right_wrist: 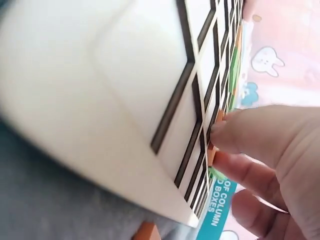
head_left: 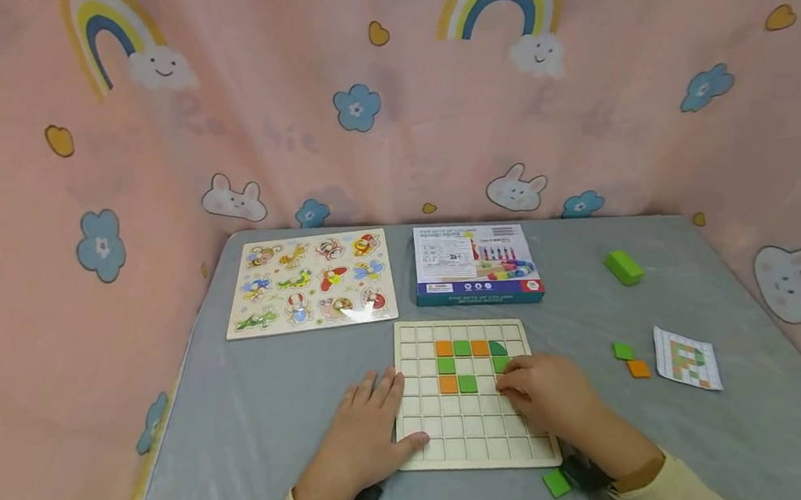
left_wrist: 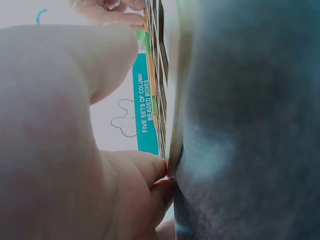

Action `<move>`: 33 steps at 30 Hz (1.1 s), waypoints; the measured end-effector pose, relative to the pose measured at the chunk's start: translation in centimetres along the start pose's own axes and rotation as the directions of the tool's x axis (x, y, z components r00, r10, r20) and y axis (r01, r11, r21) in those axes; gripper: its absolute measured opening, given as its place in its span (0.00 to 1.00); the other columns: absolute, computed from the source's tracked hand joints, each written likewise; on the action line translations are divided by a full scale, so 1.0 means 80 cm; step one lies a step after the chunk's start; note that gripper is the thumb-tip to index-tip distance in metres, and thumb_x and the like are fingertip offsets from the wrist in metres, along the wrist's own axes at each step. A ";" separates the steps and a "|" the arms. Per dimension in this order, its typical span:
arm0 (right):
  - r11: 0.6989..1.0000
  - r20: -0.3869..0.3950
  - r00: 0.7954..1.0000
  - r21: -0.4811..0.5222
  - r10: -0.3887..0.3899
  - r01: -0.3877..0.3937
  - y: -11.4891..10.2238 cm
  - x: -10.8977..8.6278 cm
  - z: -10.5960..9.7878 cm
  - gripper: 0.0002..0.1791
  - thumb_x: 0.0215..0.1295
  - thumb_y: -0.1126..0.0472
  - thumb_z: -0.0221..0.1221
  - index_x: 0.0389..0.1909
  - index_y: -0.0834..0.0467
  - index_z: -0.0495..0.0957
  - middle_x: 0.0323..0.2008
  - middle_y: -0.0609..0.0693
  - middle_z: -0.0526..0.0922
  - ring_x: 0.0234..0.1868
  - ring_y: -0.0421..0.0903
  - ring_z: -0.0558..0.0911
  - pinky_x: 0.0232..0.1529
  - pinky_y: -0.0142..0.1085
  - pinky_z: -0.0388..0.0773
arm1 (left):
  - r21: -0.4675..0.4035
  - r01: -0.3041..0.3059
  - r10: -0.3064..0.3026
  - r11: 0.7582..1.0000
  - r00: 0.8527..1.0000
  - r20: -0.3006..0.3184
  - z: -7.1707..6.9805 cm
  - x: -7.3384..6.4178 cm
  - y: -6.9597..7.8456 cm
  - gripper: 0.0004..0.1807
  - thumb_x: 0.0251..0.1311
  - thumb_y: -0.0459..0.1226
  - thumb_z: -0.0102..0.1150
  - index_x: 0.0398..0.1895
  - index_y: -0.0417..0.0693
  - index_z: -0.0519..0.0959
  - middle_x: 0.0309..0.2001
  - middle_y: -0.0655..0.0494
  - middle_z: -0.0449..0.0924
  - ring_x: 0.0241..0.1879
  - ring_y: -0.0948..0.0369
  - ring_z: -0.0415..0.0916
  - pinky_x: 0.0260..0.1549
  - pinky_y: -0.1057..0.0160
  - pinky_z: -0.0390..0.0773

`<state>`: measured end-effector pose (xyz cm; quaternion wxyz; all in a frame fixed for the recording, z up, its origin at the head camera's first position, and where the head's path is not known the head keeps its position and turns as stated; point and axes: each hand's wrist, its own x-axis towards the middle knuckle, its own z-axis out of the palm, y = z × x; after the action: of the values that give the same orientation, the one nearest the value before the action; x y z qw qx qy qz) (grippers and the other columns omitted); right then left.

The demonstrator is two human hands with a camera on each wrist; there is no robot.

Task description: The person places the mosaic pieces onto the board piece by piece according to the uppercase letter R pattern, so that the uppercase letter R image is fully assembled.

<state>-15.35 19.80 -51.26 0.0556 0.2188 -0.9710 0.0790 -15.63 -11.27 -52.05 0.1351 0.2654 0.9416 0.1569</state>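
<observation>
Grey-covered desk [head_left: 244, 437], lower centre: right hand [head_left: 553, 390] pinches an orange tile [right_wrist: 212, 156], left of its palm, at the grid board [head_left: 465, 447]'s right half; left hand [head_left: 363, 431], fingers extended, touches the opposite edge.

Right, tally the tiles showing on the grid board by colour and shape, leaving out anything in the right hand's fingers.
Orange square tiles: 3
Green square tiles: 4
Dark green quarter-circle tile: 1
Total: 8 in view; the right hand may hide others.
</observation>
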 end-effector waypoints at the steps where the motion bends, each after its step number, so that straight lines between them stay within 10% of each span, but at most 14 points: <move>1: 1.000 0.010 1.000 -0.004 0.010 -0.010 0.001 0.000 0.000 0.07 0.59 0.61 0.78 0.39 0.52 0.93 0.38 0.45 0.89 0.39 0.46 0.86 0.41 0.45 0.86 | -0.002 0.000 0.000 1.000 1.000 -0.002 0.000 0.000 0.000 0.52 0.72 0.66 0.57 0.85 0.41 0.59 0.84 0.45 0.55 0.82 0.43 0.50 0.76 0.38 0.56; 27: 0.993 0.022 0.993 -0.027 0.115 -0.115 -0.010 0.007 -0.006 0.05 0.70 0.60 0.72 0.43 0.56 0.89 0.35 0.46 0.86 0.35 0.46 0.85 0.36 0.45 0.87 | 0.006 -0.001 0.001 1.000 1.000 -0.009 0.005 0.002 -0.001 0.51 0.72 0.65 0.57 0.85 0.42 0.59 0.84 0.46 0.56 0.83 0.44 0.50 0.76 0.39 0.56; 33: 0.999 0.026 0.999 -0.038 0.036 -0.035 -0.023 0.011 -0.002 0.07 0.68 0.55 0.74 0.42 0.54 0.93 0.35 0.45 0.88 0.36 0.44 0.87 0.36 0.43 0.87 | 0.004 0.002 -0.002 1.000 1.000 -0.016 0.002 0.002 0.000 0.51 0.72 0.65 0.58 0.85 0.41 0.59 0.84 0.45 0.56 0.82 0.43 0.50 0.76 0.38 0.56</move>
<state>-15.35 17.78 -50.77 0.0455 0.2012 -0.9767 0.0587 -15.71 -11.13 -52.26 0.1273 0.2636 0.9432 0.1569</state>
